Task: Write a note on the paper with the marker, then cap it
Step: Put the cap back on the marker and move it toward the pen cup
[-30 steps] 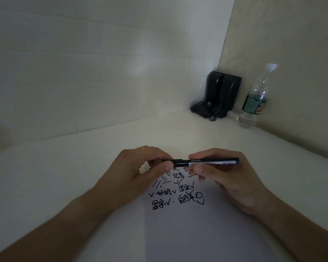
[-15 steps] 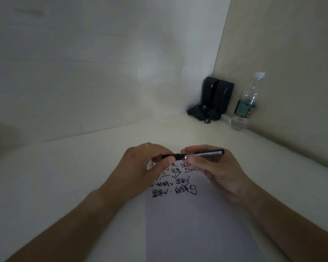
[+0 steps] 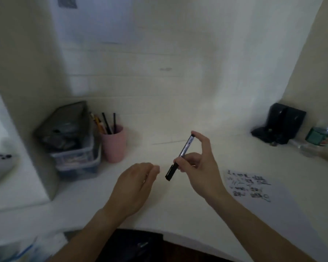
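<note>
My right hand (image 3: 199, 163) holds the black marker (image 3: 180, 157) above the desk, tilted with its black capped end down and to the left. The index finger rests on the marker's upper end. My left hand (image 3: 136, 184) hovers just left of the marker with fingers loosely curled and nothing in it. The white paper (image 3: 284, 207) lies flat on the desk to the right, with several lines of black handwriting near its top edge.
A pink cup (image 3: 115, 146) with pens stands at the back left beside stacked clear plastic boxes (image 3: 74, 148). A black device (image 3: 280, 125) and a water bottle (image 3: 322, 135) sit in the back right corner. The desk's front edge (image 3: 159, 231) curves near my body.
The view has swung to the left. My left hand has let go of the marker and moved away. My right hand alone holds the marker, now tilted instead of level.
</note>
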The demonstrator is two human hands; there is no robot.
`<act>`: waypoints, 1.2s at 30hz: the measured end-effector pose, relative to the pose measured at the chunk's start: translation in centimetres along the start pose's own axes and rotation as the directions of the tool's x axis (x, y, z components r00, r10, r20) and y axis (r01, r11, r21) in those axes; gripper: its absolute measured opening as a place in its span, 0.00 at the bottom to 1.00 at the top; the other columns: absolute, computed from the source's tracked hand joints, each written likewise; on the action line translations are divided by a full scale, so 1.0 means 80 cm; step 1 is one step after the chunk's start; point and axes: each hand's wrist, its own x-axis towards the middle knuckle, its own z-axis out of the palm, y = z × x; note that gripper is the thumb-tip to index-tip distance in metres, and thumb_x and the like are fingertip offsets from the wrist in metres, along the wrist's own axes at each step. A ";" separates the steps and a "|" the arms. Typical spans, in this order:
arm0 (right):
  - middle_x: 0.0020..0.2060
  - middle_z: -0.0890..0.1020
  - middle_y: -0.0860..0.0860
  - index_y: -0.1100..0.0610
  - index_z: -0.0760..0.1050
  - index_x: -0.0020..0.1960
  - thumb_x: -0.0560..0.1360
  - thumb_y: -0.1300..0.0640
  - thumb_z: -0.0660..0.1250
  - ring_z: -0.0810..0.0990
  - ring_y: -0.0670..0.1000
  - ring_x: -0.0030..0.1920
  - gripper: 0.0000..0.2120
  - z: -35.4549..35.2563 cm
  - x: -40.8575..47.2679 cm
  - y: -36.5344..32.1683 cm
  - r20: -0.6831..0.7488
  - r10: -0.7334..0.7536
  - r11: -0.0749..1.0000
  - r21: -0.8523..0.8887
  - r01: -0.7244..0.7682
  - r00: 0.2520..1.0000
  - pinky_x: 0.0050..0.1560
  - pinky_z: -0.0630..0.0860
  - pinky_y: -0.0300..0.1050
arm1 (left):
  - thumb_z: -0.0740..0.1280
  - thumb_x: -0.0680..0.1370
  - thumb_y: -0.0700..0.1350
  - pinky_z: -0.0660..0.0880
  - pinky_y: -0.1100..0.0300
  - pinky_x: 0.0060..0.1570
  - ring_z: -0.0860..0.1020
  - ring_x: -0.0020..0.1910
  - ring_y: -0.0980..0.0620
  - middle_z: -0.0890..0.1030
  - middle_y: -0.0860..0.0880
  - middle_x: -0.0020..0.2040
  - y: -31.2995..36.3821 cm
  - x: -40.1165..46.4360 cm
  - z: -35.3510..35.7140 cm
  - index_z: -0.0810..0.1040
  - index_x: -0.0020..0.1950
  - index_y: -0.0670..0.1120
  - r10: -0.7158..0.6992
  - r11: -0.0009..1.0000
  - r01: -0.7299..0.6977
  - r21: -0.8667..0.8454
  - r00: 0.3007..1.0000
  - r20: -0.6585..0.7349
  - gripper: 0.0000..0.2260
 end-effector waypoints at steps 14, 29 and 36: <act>0.42 0.83 0.53 0.54 0.67 0.73 0.75 0.66 0.68 0.84 0.54 0.40 0.28 0.235 0.123 -0.079 -0.094 -0.505 0.844 -0.261 0.468 0.858 0.42 0.80 0.52 | 0.56 0.80 0.55 0.73 0.50 0.55 0.76 0.48 0.45 0.81 0.48 0.47 -0.148 -0.033 -0.031 0.78 0.44 0.47 -0.076 0.865 0.059 0.499 0.997 0.014 0.16; 0.50 0.85 0.62 0.60 0.80 0.65 0.78 0.58 0.64 0.80 0.65 0.54 0.17 0.252 0.142 -0.015 0.070 -0.332 0.769 -0.557 0.313 0.941 0.52 0.76 0.54 | 0.60 0.78 0.59 0.75 0.52 0.53 0.78 0.51 0.45 0.82 0.47 0.49 -0.144 -0.033 -0.033 0.81 0.49 0.47 -0.088 0.877 0.103 0.469 0.995 -0.054 0.18; 0.56 0.83 0.56 0.55 0.79 0.66 0.79 0.50 0.66 0.79 0.59 0.59 0.18 0.105 0.011 -0.002 0.091 -0.241 0.750 -0.614 0.245 0.966 0.56 0.75 0.52 | 0.54 0.80 0.57 0.76 0.52 0.47 0.78 0.47 0.47 0.84 0.48 0.47 -0.122 -0.049 -0.029 0.82 0.47 0.48 -0.092 0.883 0.091 0.461 0.996 -0.019 0.20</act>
